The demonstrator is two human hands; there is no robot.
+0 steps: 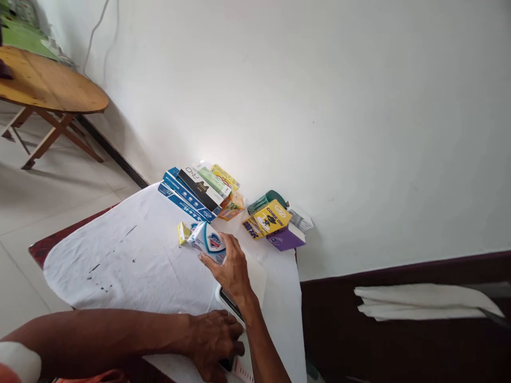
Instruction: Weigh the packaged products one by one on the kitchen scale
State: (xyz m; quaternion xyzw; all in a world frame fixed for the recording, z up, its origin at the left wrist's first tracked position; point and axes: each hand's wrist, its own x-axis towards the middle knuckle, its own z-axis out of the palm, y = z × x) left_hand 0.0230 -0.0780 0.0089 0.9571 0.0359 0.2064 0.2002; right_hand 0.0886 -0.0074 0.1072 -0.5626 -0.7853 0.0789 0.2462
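Observation:
My right hand (231, 268) is closed round the near end of a white and blue soap box (209, 240), thumb on one side and fingers on the other. Just beyond that box are a small yellow box (183, 233) and part of another blue and white pack, mostly hidden. My left hand (215, 340) rests low on the table with its fingers apart and no held thing visible. Between the hands lies a white-rimmed object with a dark face (230, 303), partly covered by my right wrist. Beside my left fingers are a dark object and a pale pink strap-like piece (243, 371).
Long blue boxes (187, 199) and other cartons lie stacked against the wall. Right of them are a yellow box (268, 219), a purple box (285, 238) and a green container (265, 201). A white cloth (151, 266) covers the table. A round wooden table (51, 80) stands far left.

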